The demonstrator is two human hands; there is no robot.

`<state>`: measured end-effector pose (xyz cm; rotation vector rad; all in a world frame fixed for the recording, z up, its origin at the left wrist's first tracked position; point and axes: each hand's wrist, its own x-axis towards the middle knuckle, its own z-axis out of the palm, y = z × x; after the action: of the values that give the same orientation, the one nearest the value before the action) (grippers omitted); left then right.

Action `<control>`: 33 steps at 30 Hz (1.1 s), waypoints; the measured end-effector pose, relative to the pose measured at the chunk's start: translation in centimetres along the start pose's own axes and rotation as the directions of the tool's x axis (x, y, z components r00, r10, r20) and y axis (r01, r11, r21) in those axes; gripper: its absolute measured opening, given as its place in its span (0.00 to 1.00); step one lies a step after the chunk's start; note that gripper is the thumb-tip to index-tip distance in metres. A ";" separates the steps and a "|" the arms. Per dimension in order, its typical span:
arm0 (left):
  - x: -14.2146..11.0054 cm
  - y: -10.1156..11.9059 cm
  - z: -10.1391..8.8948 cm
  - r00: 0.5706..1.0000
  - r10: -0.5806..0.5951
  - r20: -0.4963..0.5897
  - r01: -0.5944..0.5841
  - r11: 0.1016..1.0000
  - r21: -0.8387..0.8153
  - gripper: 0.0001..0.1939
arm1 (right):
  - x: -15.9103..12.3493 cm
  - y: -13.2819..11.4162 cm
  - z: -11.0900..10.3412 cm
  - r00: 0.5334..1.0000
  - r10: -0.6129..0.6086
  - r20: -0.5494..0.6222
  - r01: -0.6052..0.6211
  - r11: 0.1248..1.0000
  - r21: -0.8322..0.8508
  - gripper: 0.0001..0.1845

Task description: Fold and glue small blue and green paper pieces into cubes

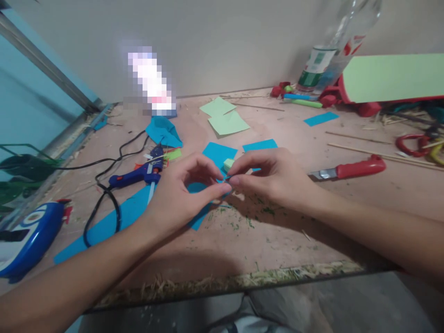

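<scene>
My left hand (183, 189) and my right hand (268, 178) meet over the middle of the table, thumbs and forefingers pinched together at the tips. Whatever is between the fingertips is tiny and mostly covered, so I cannot make it out. Just behind the fingertips shows a small pale green paper piece (228, 163). Under and behind the hands lie blue paper pieces (218, 152). To the left of my left hand rests a blue glue gun (135, 178) with a black cord. A red-handled utility knife (360, 167) lies beyond my right forearm.
Light green paper sheets (229, 122) lie near the wall. A lit, blurred phone-like screen (152, 81) leans there. Plastic bottles (314, 69), thin sticks (385, 153), red-handled scissors (412, 144) and a red object topped with green (395, 78) are right. A blue-and-white object (31, 236) stands left.
</scene>
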<state>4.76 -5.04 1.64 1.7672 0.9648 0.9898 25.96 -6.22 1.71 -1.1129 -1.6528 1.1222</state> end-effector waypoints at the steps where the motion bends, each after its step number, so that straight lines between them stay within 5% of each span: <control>1: 0.1 -0.1 0.1 1.000 -0.006 0.001 0.006 1.000 -0.010 0.10 | 0.0 0.0 0.0 1.000 -0.005 0.011 0.005 1.000 -0.005 0.01; 11: 0.4 -0.6 -0.6 0.998 0.059 -0.009 -0.058 0.991 0.117 0.04 | 0.2 -0.3 -0.4 0.998 -0.008 -0.056 0.001 0.992 -0.129 0.07; 16: 0.2 -1.0 -0.8 0.990 0.099 0.105 -0.130 0.926 0.355 0.04 | 0.9 0.4 -1.1 0.989 -0.053 -0.135 0.028 0.984 -0.178 0.09; 22: 0.3 -1.6 -1.0 0.972 0.122 0.201 -0.202 0.871 0.447 0.02 | 0.8 0.6 -1.0 0.987 -0.065 -0.147 0.034 0.979 -0.202 0.10; 33: 0.3 0.0 -1.6 0.983 0.172 0.059 -0.180 0.870 0.458 0.05 | 0.8 0.4 -1.4 0.977 -0.163 -0.140 0.089 0.900 -0.427 0.07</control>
<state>3.48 -4.26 2.16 2.2924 1.1101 0.9019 27.20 -5.03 1.79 -1.3060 -1.8452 0.5774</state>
